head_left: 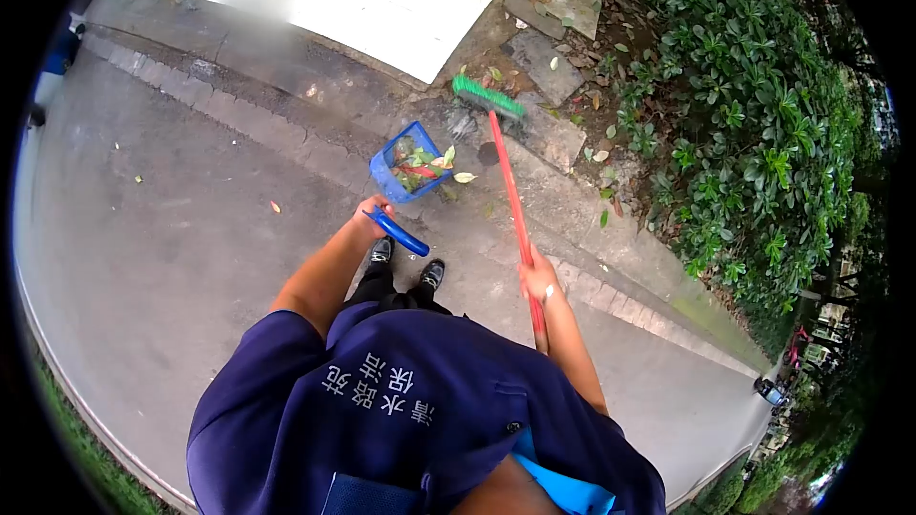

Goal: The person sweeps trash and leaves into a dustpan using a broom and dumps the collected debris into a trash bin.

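Observation:
My left hand (373, 216) is closed around the blue handle of a long-handled dustpan (381, 178). Green and yellowish leaves (412, 154) and a reddish piece lie inside its pan, and a pale leaf (465, 177) is on the ground just off its right edge. My right hand (539, 276) grips the red stick of a broom (510, 186). The broom's green bristle head is ahead and to the right of the dustpan, by the paving edge, slightly blurred.
A leafy hedge (754, 124) borders the right side, with fallen leaves and soil at its foot. Loose paving slabs (542, 67) and a pale tiled surface (382, 0) lie ahead. A low kerb (630, 310) runs diagonally. My shoes (432, 274) stand on grey pavement.

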Demonstrator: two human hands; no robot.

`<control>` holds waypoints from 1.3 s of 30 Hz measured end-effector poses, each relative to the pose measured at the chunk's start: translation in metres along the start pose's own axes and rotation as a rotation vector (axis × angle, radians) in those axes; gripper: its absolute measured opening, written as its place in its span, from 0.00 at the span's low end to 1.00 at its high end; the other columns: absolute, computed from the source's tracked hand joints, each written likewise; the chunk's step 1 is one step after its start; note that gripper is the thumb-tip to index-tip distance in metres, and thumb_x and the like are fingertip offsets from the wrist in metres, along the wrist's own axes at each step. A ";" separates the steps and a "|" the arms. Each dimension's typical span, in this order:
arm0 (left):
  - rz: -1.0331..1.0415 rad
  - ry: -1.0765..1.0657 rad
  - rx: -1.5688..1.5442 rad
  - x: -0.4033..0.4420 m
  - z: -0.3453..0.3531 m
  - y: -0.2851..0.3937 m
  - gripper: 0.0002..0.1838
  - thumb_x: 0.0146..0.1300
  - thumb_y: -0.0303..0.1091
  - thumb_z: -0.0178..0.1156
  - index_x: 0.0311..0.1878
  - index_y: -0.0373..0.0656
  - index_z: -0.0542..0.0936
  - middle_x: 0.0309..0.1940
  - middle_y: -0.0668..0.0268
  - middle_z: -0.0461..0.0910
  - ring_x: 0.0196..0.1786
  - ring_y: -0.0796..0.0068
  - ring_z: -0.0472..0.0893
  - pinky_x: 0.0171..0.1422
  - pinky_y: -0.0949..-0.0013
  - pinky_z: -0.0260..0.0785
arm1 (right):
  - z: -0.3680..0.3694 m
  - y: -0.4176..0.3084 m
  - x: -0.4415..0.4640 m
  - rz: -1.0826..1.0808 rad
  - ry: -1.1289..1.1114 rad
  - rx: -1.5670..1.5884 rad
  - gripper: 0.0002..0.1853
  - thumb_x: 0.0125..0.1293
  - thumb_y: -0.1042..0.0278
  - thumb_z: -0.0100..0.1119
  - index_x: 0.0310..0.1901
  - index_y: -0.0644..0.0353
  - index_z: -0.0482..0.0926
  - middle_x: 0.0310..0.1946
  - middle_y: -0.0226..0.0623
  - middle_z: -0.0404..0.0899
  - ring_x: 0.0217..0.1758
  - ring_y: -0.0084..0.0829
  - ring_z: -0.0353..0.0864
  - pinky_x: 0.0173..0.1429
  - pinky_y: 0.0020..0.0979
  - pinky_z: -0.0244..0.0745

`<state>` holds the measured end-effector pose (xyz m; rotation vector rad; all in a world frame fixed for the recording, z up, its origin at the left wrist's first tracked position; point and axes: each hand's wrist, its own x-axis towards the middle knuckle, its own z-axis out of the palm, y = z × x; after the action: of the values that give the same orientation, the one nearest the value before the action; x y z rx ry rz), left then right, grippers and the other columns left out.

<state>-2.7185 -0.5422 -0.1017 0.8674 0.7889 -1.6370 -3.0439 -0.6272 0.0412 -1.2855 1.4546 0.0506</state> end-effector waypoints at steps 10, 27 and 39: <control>-0.097 -0.040 -0.094 0.003 -0.023 0.024 0.06 0.45 0.26 0.46 0.19 0.43 0.59 0.11 0.67 0.60 0.14 0.75 0.65 0.16 0.77 0.61 | 0.013 0.067 -0.065 0.243 0.189 -0.420 0.27 0.46 0.71 0.48 0.51 0.45 0.59 0.15 0.39 0.69 0.13 0.31 0.69 0.17 0.30 0.64; 0.098 -0.053 0.013 -0.053 -0.081 0.047 0.09 0.46 0.29 0.47 0.15 0.43 0.60 0.10 0.68 0.61 0.12 0.76 0.64 0.15 0.76 0.60 | 0.076 -0.045 0.045 -0.075 -0.162 -0.012 0.19 0.58 0.66 0.39 0.53 0.43 0.58 0.09 0.30 0.61 0.07 0.24 0.60 0.10 0.26 0.57; -0.030 -0.022 -0.027 -0.083 -0.142 0.013 0.10 0.47 0.29 0.45 0.14 0.42 0.59 0.10 0.67 0.62 0.13 0.77 0.65 0.17 0.80 0.62 | 0.016 0.151 -0.123 0.191 0.114 0.029 0.17 0.57 0.69 0.41 0.50 0.56 0.59 0.10 0.32 0.62 0.07 0.25 0.62 0.10 0.27 0.59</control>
<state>-2.6719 -0.3843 -0.1048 0.8207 0.8100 -1.6557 -3.1675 -0.4760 0.0352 -1.1382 1.6673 0.0837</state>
